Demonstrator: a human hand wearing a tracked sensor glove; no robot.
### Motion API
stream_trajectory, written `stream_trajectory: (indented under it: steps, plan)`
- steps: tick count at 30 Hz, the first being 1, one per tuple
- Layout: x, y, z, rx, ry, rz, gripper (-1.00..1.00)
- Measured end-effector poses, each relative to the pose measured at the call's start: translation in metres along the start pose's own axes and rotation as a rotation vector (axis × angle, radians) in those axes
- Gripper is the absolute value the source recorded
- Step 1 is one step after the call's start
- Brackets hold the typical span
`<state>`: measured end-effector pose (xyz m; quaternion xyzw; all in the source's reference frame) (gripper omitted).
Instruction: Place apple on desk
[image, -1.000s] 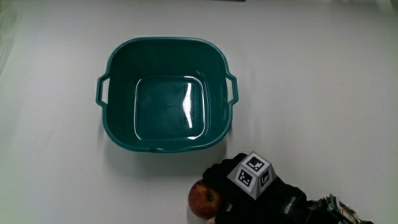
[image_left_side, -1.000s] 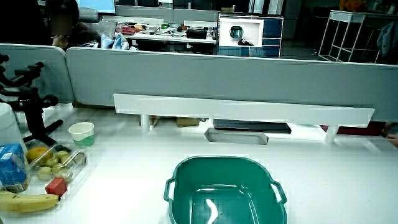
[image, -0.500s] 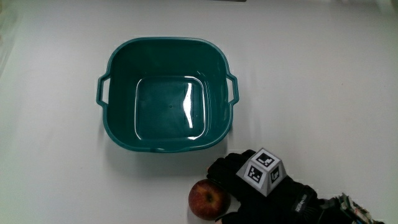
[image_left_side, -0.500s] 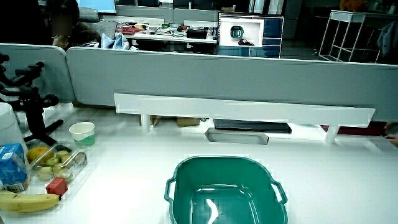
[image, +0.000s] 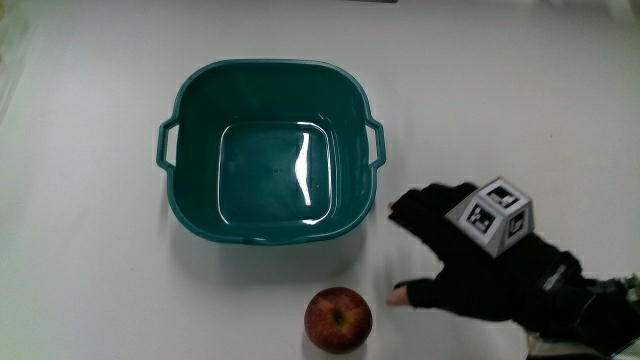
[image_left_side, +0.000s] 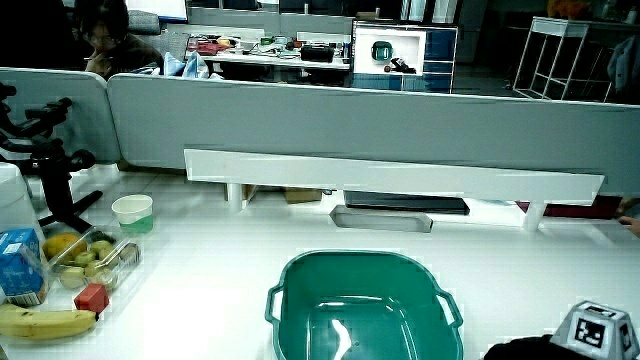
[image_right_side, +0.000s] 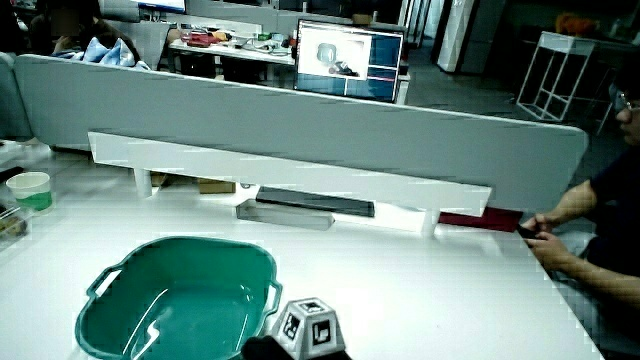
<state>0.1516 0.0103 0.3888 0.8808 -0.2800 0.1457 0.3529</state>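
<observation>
The round red apple (image: 338, 319) shows only in the main view; both side views end short of the spot where it lies. Of the black-gloved hand (image: 470, 265), the forearm runs off the main view's edge, and in both side views little more than the patterned cube (image_left_side: 597, 329) (image_right_side: 309, 329) on its back shows. The teal plastic basin with two handles (image_left_side: 365, 305) is cut off on its near rim in a side view.
</observation>
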Motion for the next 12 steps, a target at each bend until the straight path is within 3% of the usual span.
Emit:
stream_trajectory:
  steps: [2, 3, 8, 12]
  plan:
    - [0.005, -0.003, 0.016, 0.023, 0.022, -0.035, -1.00]
    - [0.009, -0.002, 0.022, 0.054, -0.085, -0.064, -1.00]
    - [0.031, 0.010, 0.041, 0.068, -0.178, -0.204, -1.00]
    - [0.034, 0.016, 0.054, 0.047, -0.229, -0.273, -1.00]
